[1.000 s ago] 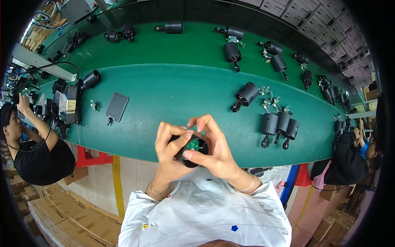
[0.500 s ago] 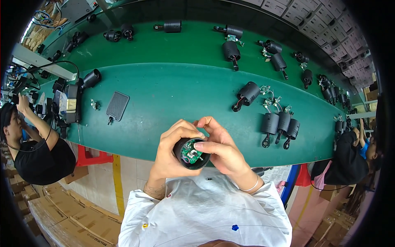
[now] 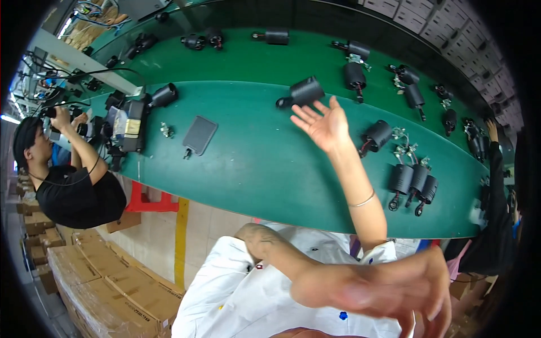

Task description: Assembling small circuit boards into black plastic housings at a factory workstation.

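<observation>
A black cylindrical housing (image 3: 307, 90) lies on its side near the far edge of the green bench, with a ring-ended black piece at its left. Just in front of it is my right hand (image 3: 326, 125), palm up and fingers spread, gripping nothing; the fingertips come right up to the housing, and I cannot tell if they touch. My left hand (image 3: 377, 290) reaches across my body at lower right, close to the camera and somewhat blurred. Its fingers are apart and bent, with nothing visible in them.
To the right lie several black housings (image 3: 417, 179) with wired circuit boards (image 3: 403, 151). At left are a dark flat pad (image 3: 200, 135), a small board (image 3: 166, 130) and a black device (image 3: 133, 125). More housings (image 3: 355, 75) line the green strip behind. A co-worker (image 3: 73, 174) sits at left.
The housing with a circuit board inside has left my hands; one now lies at the far bench edge. My right hand has reached forward and opened. My left has swung to the lower right.
</observation>
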